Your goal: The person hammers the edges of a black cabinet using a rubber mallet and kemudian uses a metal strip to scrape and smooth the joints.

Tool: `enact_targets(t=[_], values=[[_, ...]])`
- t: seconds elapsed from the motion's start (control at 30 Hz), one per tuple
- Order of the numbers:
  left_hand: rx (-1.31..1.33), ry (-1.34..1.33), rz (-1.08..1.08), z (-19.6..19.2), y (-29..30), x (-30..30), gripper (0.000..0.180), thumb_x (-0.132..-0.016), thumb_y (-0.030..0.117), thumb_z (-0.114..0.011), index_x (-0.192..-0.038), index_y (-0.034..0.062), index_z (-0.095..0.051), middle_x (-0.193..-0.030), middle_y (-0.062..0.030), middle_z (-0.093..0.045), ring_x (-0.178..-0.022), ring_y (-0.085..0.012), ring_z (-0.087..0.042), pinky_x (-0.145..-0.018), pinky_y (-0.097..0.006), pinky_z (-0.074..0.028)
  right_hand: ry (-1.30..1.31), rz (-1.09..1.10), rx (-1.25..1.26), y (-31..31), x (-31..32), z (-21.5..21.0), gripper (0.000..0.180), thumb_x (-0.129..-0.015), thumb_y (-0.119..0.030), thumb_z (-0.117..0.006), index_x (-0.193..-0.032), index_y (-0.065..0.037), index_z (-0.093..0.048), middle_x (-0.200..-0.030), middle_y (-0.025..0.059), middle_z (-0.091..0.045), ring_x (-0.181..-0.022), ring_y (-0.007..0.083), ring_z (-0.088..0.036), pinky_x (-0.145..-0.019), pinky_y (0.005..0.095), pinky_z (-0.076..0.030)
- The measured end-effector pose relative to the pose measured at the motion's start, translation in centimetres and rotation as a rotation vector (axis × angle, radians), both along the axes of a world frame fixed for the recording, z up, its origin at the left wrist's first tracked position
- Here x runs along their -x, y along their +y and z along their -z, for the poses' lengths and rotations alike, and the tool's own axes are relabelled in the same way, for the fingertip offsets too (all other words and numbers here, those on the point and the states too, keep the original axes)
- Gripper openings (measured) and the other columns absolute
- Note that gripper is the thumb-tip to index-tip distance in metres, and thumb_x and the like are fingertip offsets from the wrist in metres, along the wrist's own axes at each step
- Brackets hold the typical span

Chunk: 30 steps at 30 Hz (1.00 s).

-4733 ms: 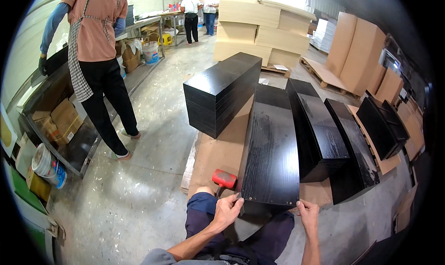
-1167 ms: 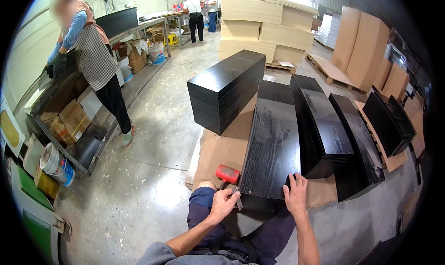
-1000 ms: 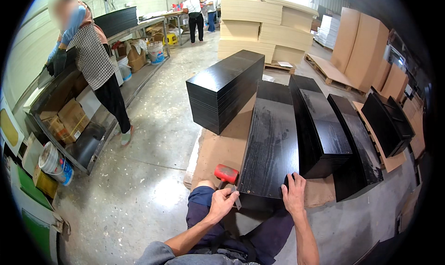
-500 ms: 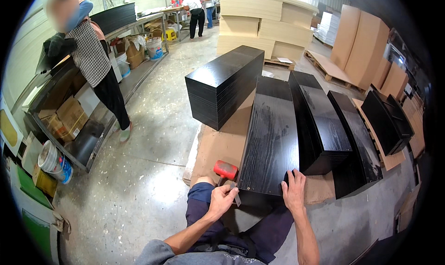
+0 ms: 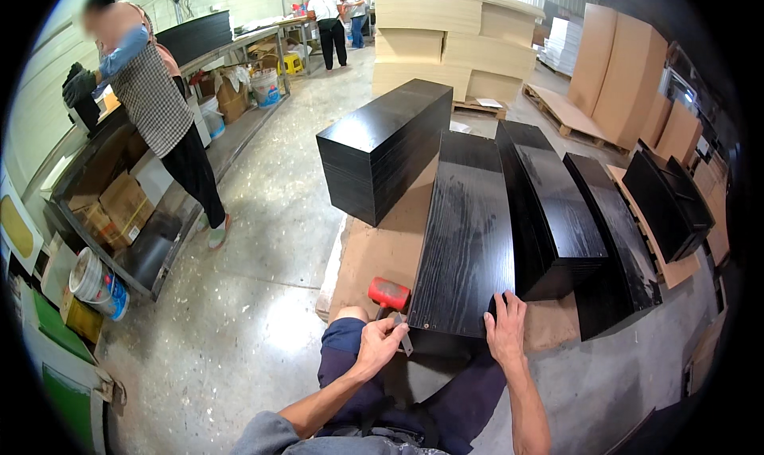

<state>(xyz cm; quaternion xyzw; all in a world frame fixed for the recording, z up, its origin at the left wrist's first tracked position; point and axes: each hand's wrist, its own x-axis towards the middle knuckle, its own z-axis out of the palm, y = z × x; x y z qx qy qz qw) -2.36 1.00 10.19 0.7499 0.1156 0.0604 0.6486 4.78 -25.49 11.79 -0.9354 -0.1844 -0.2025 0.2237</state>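
Observation:
A long black wood-grain panel (image 5: 465, 224) lies in front of me, its near end close to my knees, with screw heads or holes at its near corner. My left hand (image 5: 379, 347), at the panel's near left corner, pinches a thin flat metal blade (image 5: 406, 342) that points down beside the end face. At the near right corner rests my right hand (image 5: 505, 330), fingers stretched along the panel's edge. Just beyond my left hand, a mallet with a red head (image 5: 388, 292) stands at the panel's left side; its handle is partly hidden.
Several black panel stacks stand around: a tall one (image 5: 382, 144) at far left, others (image 5: 557, 200) to the right. Cardboard (image 5: 374, 256) lies beneath. Pale board stacks (image 5: 414, 45) stand behind. A person (image 5: 159, 113) works at the left bench; two people are farther back.
The person at the left has turned and raised gloved hands near the bench. My hands stay nearly where they were, and the panel has not visibly moved.

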Motion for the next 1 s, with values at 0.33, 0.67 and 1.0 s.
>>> enact_targets(t=[0.33, 0.67, 1.0], values=[[0.373, 0.184, 0.208, 0.0, 2.5, -0.6, 0.02, -0.091, 0.014, -0.065, -0.097, -0.0048, -0.069, -0.083, -0.0024, -0.067, -0.072, -0.0066, -0.059, -0.064, -0.023, -0.05, 0.115, 0.008, 0.059, 0.4, 0.7, -0.9, 0.046, -0.086, -0.011, -0.057, -0.127, 0.008, -0.047, -0.134, 0.028, -0.041, -0.121, 0.0448, -0.037, -0.104, 0.0508, -0.034], [0.462, 0.176, 0.299, 1.2, 7.4, -4.4, 0.02, -0.09, 0.015, -0.066, -0.088, -0.0051, -0.07, -0.087, -0.013, -0.072, -0.072, -0.0145, -0.067, -0.063, -0.028, -0.054, 0.099, 0.093, 0.121, -0.1, 0.5, -0.1, 0.046, -0.088, -0.017, -0.053, -0.131, 0.002, -0.05, -0.14, 0.0232, -0.042, -0.123, 0.0435, -0.039, -0.105, 0.0506, -0.033], [0.762, 0.054, -0.01, 10.8, 4.5, -2.7, 0.018, -0.089, 0.016, -0.067, -0.088, -0.0016, -0.065, -0.067, -0.0038, -0.062, -0.055, -0.0098, -0.054, -0.052, -0.023, -0.044, -0.4, 0.226, -0.198, 2.1, 3.2, 3.9, 0.032, -0.092, -0.01, -0.058, -0.123, 0.0, -0.059, -0.119, 0.0136, -0.059, -0.111, 0.0235, -0.054, -0.095, 0.0321, -0.042]])
